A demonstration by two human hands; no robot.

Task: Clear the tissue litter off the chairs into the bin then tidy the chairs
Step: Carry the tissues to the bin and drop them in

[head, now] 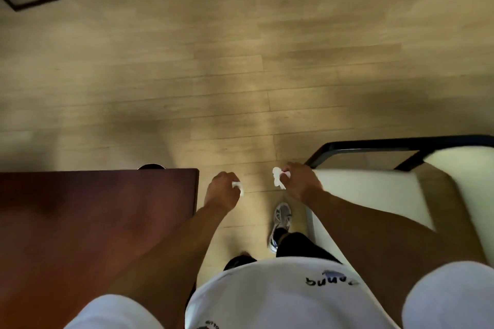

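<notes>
We walk floor point(240, 75) between counter point(93, 222) and cream chair point(374, 195). Left hand point(222, 189) fisted round small tissue point(238, 185); right hand point(302, 181) pinching bigger tissue wad point(278, 177). Bin not visible. Our advice: keep fists tight, find bin, drop both directly over opening.

white tissue point(278, 178), reddish-brown table point(93, 216), cream chair point(374, 195).

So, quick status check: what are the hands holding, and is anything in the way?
Left hand shut on small white tissue scrap. Right hand shut on crumpled white tissue. Bin not in view. Wooden floor ahead clear; dark wooden table left, cream chair right.
</notes>
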